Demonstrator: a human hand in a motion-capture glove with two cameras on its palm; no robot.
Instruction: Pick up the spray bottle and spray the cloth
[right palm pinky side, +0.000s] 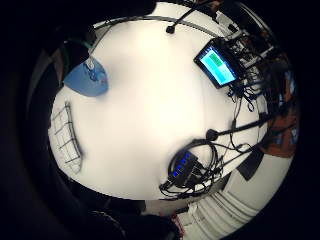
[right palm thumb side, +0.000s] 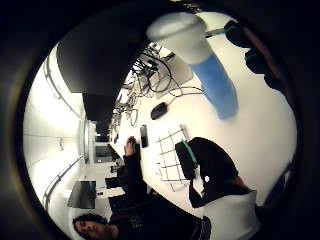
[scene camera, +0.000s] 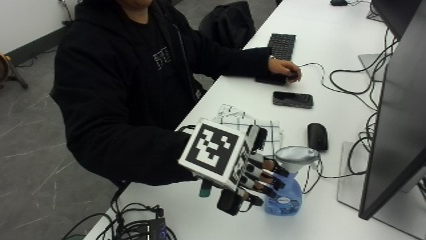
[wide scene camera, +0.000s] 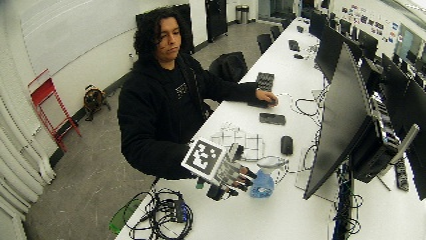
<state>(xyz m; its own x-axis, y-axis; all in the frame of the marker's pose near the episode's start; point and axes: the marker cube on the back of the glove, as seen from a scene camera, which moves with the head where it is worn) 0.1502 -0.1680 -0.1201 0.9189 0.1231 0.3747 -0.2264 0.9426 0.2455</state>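
Near the table's front edge, beside the standing spray bottle (scene camera: 285, 192), the gloved right hand (scene camera: 256, 172) hangs with its fingers (scene camera: 273, 179) lightly bent and spread, their tips at the bottle's neck under the white trigger head. Whether they actually touch the bottle cannot be made out from the outside view, since the glove's back hides the palm and thumb; nothing is seen gripped. The thumb-side palm view shows the bottle's white head and blue body close before the palm, standing free on the white table (scene camera: 333, 125).

Farther along the same edge, toward the person's body, lies the cloth (scene camera: 243, 121), white with a dark grid, partly covered by the glove. Beyond it rest a black phone (scene camera: 292, 99) and a black mouse (scene camera: 317, 136). The bare left hand (scene camera: 285, 68) rests on a dark object beside a keyboard (scene camera: 281, 46).
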